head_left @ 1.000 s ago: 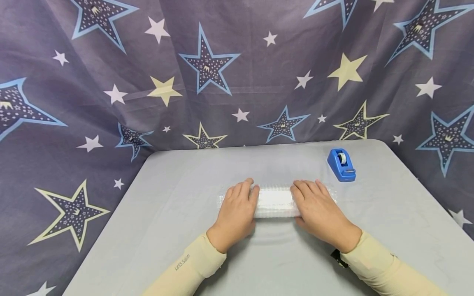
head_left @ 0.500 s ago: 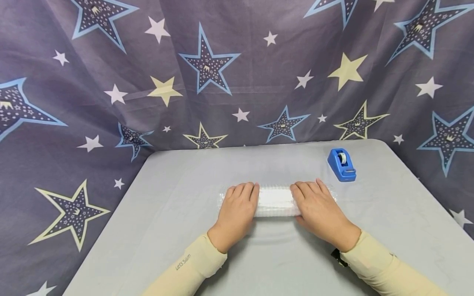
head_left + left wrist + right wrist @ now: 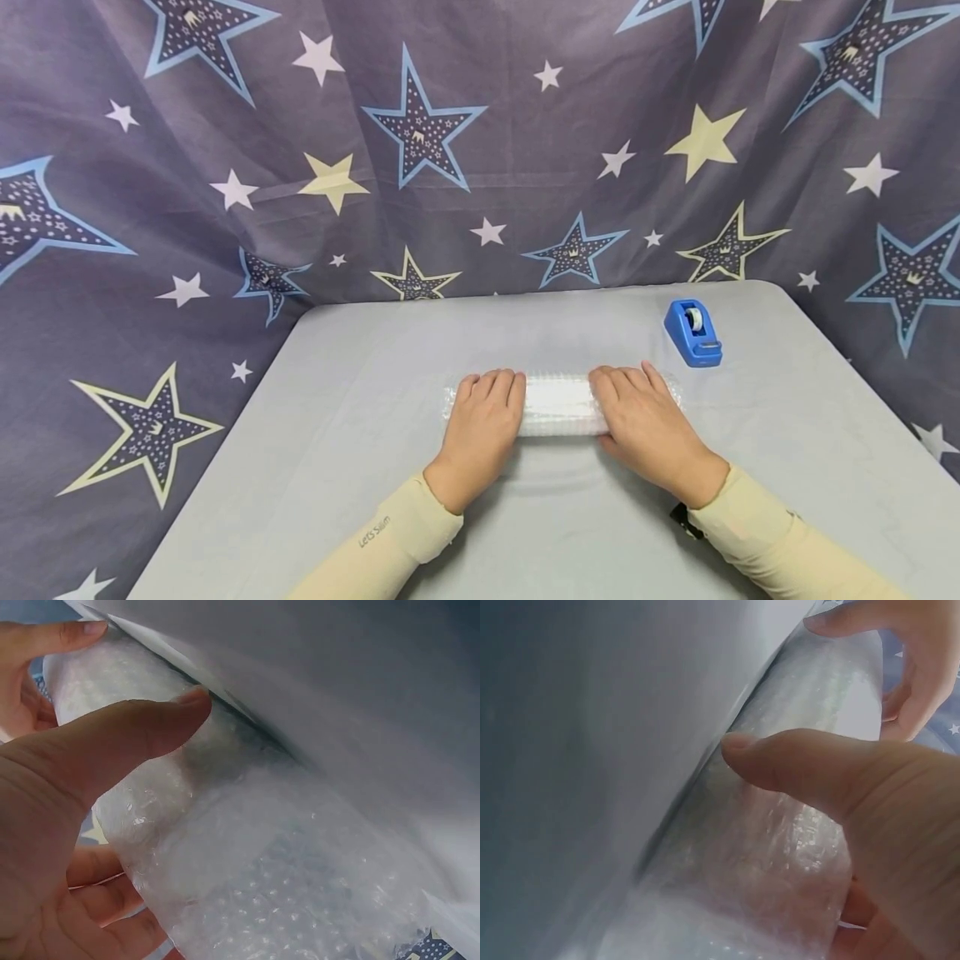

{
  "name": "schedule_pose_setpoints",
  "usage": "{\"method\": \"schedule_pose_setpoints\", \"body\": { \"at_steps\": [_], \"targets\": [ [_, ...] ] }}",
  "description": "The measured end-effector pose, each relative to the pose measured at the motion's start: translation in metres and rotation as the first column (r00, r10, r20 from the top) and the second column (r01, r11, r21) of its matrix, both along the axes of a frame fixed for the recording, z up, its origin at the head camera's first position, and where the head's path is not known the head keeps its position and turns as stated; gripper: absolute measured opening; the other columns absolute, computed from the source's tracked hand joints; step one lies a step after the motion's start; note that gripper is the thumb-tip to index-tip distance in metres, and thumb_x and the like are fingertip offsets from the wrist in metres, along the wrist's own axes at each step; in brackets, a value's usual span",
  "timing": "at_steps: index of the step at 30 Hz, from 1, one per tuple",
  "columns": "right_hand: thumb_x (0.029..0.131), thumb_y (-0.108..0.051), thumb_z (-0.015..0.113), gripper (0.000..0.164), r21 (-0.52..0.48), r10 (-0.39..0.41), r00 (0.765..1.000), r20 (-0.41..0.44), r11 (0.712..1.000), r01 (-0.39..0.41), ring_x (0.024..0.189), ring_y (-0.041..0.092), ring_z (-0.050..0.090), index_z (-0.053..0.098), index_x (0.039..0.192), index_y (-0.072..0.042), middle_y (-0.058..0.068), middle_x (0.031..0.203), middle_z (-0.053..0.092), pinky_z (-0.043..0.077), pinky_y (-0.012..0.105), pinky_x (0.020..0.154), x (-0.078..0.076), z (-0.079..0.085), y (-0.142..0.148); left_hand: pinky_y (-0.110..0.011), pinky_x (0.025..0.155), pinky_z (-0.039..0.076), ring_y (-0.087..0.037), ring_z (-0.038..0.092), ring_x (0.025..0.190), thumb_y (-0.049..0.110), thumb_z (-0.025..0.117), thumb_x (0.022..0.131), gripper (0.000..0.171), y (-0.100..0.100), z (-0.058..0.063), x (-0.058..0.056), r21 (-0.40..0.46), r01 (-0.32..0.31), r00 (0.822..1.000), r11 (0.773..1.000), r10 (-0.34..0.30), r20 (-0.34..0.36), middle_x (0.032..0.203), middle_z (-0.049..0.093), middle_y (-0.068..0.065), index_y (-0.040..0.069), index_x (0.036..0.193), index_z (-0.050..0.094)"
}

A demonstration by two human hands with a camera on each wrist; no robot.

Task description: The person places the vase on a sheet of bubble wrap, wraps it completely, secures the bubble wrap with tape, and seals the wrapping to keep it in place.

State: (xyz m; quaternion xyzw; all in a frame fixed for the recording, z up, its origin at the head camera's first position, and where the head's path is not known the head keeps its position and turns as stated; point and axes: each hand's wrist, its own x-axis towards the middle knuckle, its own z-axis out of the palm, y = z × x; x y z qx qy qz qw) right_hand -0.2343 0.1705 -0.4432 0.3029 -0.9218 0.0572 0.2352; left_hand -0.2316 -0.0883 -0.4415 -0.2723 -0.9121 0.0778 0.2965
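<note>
A roll wrapped in clear bubble wrap (image 3: 558, 404) lies crosswise on the grey-covered table, with something white showing at its middle. My left hand (image 3: 483, 429) grips its left part, fingers over the far side and thumb on the near side. On the right part, my right hand (image 3: 648, 425) holds it the same way. In the left wrist view the thumb presses the bubble wrap (image 3: 285, 877) near where the roll meets the table. The right wrist view shows the other thumb against the bubble wrap (image 3: 780, 832). Loose wrap ends stick out past both hands.
A blue tape dispenser (image 3: 693, 333) with a roll of tape stands at the back right of the table (image 3: 360, 367). Behind and beside the table hangs a dark curtain (image 3: 510, 167) printed with stars.
My left fingers, spread at first, now lie closer together over the roll. The roll has shifted very slightly away from me. The tape dispenser stays where it was.
</note>
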Motion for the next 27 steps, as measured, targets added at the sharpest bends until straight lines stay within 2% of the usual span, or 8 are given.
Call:
{"method": "schedule_pose_setpoints", "body": {
  "at_steps": [8,14,20,27],
  "targets": [
    [0.062,-0.021,0.095,0.084,-0.002,-0.003,1.000,0.002,1.000,0.003,0.117,0.040,0.058,0.050,0.132,-0.004,0.015,0.126,0.063,0.032,0.068,0.114,-0.001,0.000,0.000,-0.048,0.098,0.047,-0.028,0.064,0.114,0.004,0.062,0.092,0.039,0.000,0.002,0.001,0.001,0.004,1.000,1.000,-0.004,0.004,0.119,0.064,-0.011,0.001,0.130,0.059],
    [0.059,-0.025,0.095,0.082,0.001,0.003,0.999,-0.032,1.000,-0.003,0.113,0.038,0.060,0.053,0.127,-0.005,0.012,0.121,0.065,0.031,0.067,0.114,-0.002,0.000,0.002,-0.045,0.092,0.047,-0.027,0.066,0.107,0.006,0.067,0.091,0.035,-0.001,0.000,0.000,0.003,0.017,0.998,1.000,-0.016,-0.053,0.114,0.066,-0.009,0.002,0.125,0.063],
    [0.057,-0.028,0.092,0.076,0.014,0.017,0.999,-0.051,1.000,-0.017,0.106,0.036,0.062,0.055,0.120,-0.006,0.010,0.114,0.066,0.029,0.065,0.115,-0.002,0.003,0.003,-0.045,0.089,0.047,-0.025,0.068,0.100,0.010,0.074,0.078,0.042,-0.001,0.001,0.001,-0.003,0.006,0.997,1.000,-0.006,-0.082,0.107,0.066,-0.006,0.005,0.119,0.065],
    [0.051,-0.033,0.095,0.078,0.049,0.024,0.998,-0.055,0.999,-0.022,0.102,0.034,0.065,0.055,0.113,-0.007,0.010,0.106,0.069,0.034,0.066,0.113,0.003,0.010,0.003,-0.042,0.081,0.044,-0.026,0.064,0.086,0.016,0.084,0.061,0.050,0.000,0.010,0.009,-0.033,0.019,0.999,0.999,-0.020,-0.033,0.091,0.060,-0.003,0.008,0.105,0.061]
  ]
}}
